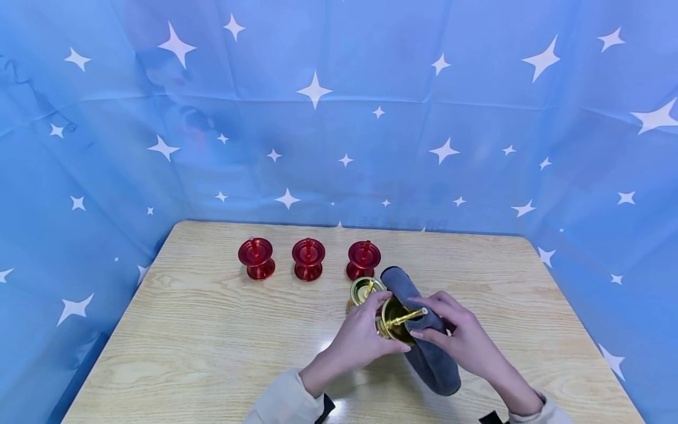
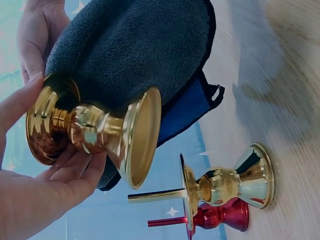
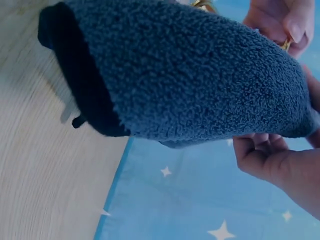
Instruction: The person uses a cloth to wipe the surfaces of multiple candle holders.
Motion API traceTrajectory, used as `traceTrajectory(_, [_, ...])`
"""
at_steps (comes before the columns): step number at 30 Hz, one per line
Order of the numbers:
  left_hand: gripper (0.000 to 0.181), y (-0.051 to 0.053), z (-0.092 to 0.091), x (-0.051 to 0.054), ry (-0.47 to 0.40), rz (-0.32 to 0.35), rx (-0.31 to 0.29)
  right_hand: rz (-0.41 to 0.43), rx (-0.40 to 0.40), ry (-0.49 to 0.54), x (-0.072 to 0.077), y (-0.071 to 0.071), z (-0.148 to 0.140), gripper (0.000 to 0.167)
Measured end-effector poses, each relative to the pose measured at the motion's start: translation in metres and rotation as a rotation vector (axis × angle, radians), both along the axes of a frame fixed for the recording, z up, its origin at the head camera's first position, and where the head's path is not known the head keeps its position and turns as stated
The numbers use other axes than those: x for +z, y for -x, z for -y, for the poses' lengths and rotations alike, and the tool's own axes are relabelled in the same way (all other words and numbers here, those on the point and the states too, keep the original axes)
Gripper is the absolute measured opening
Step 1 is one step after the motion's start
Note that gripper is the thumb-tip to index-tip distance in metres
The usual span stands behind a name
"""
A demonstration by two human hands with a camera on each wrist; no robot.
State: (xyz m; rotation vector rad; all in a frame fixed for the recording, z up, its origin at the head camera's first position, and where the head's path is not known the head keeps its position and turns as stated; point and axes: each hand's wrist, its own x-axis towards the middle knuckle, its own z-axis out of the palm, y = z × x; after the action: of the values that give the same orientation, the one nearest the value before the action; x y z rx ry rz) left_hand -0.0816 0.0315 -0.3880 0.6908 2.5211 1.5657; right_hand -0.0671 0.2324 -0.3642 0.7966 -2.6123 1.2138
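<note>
My left hand [image 1: 365,333] grips a gold holder [image 2: 92,125] with a central stem, its fingers and thumb around the cup. The holder is tilted, held above the table. My right hand [image 1: 466,333] pinches a dark grey cloth [image 1: 431,353] against the cup's rim, beside the stem. In the left wrist view the cloth [image 2: 145,45] hangs behind the gold holder. The right wrist view has the cloth [image 3: 200,75] covering most of the picture, with the right hand [image 3: 290,167] at its edge.
A second gold holder [image 1: 366,288] stands just behind my left hand. Three red holders [image 1: 256,253] [image 1: 308,253] [image 1: 363,256] stand in a row toward the back of the wooden table [image 1: 201,330]. A blue curtain [image 1: 371,135] with white stars hangs behind.
</note>
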Motion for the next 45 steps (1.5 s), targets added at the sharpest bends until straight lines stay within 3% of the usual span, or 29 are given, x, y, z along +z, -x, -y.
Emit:
traceTrajectory(8, [0.079,0.000,0.000,0.003,-0.004,0.001,-0.048,-0.007,-0.002,0.006,-0.004,0.001,0.003,0.039])
traceTrajectory(22, [0.072,-0.001,-0.003,-0.001,0.011,-0.121,-0.120,-0.025,-0.024,0.012,-0.004,-0.001,0.006,0.036])
traceTrajectory(27, [0.071,0.001,-0.002,0.005,0.020,-0.127,-0.139,-0.038,-0.028,0.019,0.001,0.000,0.005,0.036])
traceTrajectory(34, [0.070,0.009,-0.005,0.023,0.037,-0.106,-0.146,-0.058,-0.028,0.035,0.016,0.008,0.003,0.037])
traceTrajectory(39, [0.070,0.017,-0.006,0.032,0.054,-0.152,-0.149,-0.071,-0.032,0.034,0.024,0.014,0.002,0.036])
traceTrajectory(45, [0.071,0.020,-0.005,0.036,0.077,-0.185,-0.151,-0.053,-0.031,0.046,0.029,0.017,0.002,0.035])
